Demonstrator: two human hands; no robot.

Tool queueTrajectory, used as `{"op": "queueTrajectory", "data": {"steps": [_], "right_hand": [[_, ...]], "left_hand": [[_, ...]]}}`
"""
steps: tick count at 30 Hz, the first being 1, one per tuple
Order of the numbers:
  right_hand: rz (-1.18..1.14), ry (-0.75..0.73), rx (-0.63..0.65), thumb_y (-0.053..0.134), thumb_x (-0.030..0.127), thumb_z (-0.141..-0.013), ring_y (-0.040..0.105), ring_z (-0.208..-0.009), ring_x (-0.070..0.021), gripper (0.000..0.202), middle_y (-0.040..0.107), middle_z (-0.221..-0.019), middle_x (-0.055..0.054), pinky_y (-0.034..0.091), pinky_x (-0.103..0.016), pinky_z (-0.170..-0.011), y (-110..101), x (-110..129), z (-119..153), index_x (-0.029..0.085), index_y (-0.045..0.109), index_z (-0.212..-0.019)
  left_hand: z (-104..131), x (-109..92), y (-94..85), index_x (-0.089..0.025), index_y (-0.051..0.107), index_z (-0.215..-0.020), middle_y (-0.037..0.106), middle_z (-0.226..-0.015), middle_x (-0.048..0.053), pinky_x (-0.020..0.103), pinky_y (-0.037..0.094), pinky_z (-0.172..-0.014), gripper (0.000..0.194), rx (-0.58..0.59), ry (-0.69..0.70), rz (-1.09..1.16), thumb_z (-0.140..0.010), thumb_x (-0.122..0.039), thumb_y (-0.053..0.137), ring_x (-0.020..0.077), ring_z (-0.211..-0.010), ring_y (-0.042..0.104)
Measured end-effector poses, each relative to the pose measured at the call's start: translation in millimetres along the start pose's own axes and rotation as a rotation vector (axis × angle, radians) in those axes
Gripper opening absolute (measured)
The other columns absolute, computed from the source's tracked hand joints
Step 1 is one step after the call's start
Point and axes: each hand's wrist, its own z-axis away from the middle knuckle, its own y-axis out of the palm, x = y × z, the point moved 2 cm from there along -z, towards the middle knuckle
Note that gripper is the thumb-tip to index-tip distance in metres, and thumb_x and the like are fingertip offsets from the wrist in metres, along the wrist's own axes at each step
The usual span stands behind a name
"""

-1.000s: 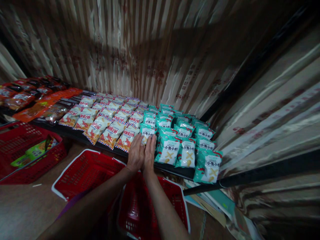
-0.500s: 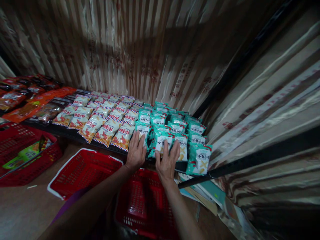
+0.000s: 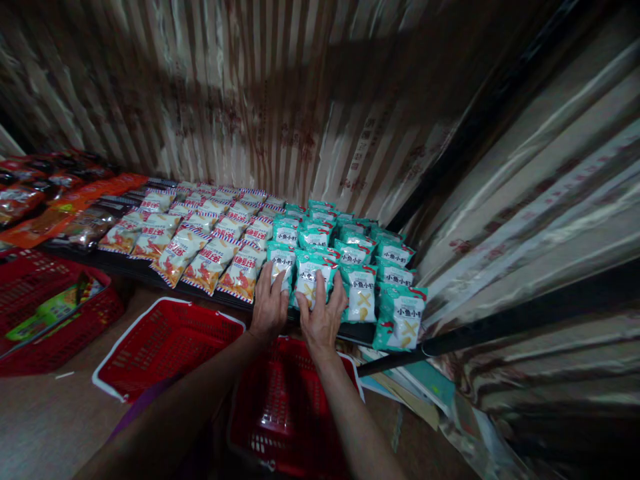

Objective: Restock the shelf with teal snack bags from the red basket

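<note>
My left hand (image 3: 270,303) lies with its fingers stretched out against the lower front of a teal-and-white snack bag (image 3: 281,259) in the front row. Just right of it, my right hand (image 3: 323,319) rests with spread fingers on the bottom part of another teal snack bag (image 3: 314,270). Both bags stand upright on the dark shelf, and the fingertips cover parts of them. Beside my right hand is a further teal bag (image 3: 361,293), with one more teal bag (image 3: 401,319) at the row's right end.
White-and-orange snack bags (image 3: 205,263) fill the shelf's middle; orange and dark packets (image 3: 65,213) lie left. Below are a white-rimmed red basket (image 3: 175,340), another red basket (image 3: 285,400), and a red basket holding a green packet (image 3: 55,310). A dark post (image 3: 525,313) stands right.
My right hand has moved left, from between two teal bags onto one. That bag has shifted left, toward the bag at my left hand, and a gap has opened on its right.
</note>
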Motion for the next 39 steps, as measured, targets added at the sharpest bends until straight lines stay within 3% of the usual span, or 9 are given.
{"op": "queueTrajectory", "data": {"steps": [5,9,15,24,28,34,39], "right_hand": [[-0.016,-0.004,-0.014,0.053,0.042,-0.086,0.026,-0.134,-0.0346,0.059,0.018,-0.151,-0.019,0.033,-0.057,-0.101,2,-1,1,0.021,0.037,-0.139],[-0.055,0.023,0.008,0.054,0.041,-0.086,0.020,-0.138,-0.0355,0.058,0.010,-0.154,-0.015,0.032,-0.057,-0.103,1,-3,2,0.022,0.039,-0.138],[-0.154,0.032,0.096,0.051,0.038,-0.088,0.024,-0.139,-0.0317,0.059,0.013,-0.154,-0.015,0.036,-0.052,-0.103,0,-6,2,0.022,0.034,-0.141],[-0.190,0.092,0.130,0.044,0.035,-0.091,0.022,-0.140,-0.0302,0.056,0.014,-0.154,-0.014,0.036,-0.052,-0.104,5,-5,6,0.023,0.028,-0.144],[-0.220,0.086,0.117,0.044,0.035,-0.091,0.024,-0.139,-0.0290,0.056,0.019,-0.153,-0.015,0.035,-0.052,-0.105,5,-5,6,0.021,0.030,-0.143],[-0.247,0.096,0.118,0.044,0.035,-0.090,0.028,-0.138,-0.0275,0.053,0.037,-0.144,-0.016,0.035,-0.051,-0.105,5,-8,8,0.017,0.035,-0.140],[-0.287,0.133,0.139,0.044,0.035,-0.089,0.029,-0.137,-0.0259,0.053,0.041,-0.142,-0.016,0.035,-0.048,-0.106,4,-12,8,0.014,0.037,-0.138]], "left_hand": [[2,1,2.5,-0.011,0.045,-0.129,0.030,-0.146,0.021,0.051,0.029,-0.108,0.040,-0.049,0.034,-0.030,-0.092,-0.025,0.038,0.0289,-0.140,0.021],[2,-2,1.9,-0.016,0.044,-0.133,0.024,-0.150,0.018,0.053,0.030,-0.107,0.045,-0.044,0.069,-0.078,-0.090,-0.028,0.044,0.0316,-0.140,0.019],[3,-7,0.5,-0.023,0.048,-0.133,0.019,-0.153,0.013,0.054,0.026,-0.108,0.044,-0.047,0.132,-0.136,-0.089,-0.026,0.047,0.0324,-0.141,0.018],[1,-13,2.5,-0.023,0.051,-0.130,0.041,-0.144,0.011,0.051,0.023,-0.110,0.041,0.031,0.178,-0.151,-0.089,-0.024,0.044,0.0285,-0.140,0.022],[1,-14,1.9,-0.024,0.050,-0.131,0.047,-0.140,0.008,0.051,0.021,-0.111,0.042,0.049,0.187,-0.147,-0.090,-0.023,0.043,0.0276,-0.140,0.023],[1,-17,0.2,-0.025,0.048,-0.133,0.052,-0.136,0.004,0.054,0.017,-0.111,0.043,0.060,0.189,-0.157,-0.090,-0.022,0.042,0.0285,-0.140,0.023],[1,-20,3.3,-0.024,0.047,-0.133,0.052,-0.135,0.005,0.052,0.015,-0.112,0.043,0.062,0.204,-0.161,-0.090,-0.023,0.043,0.0273,-0.139,0.026]]}}
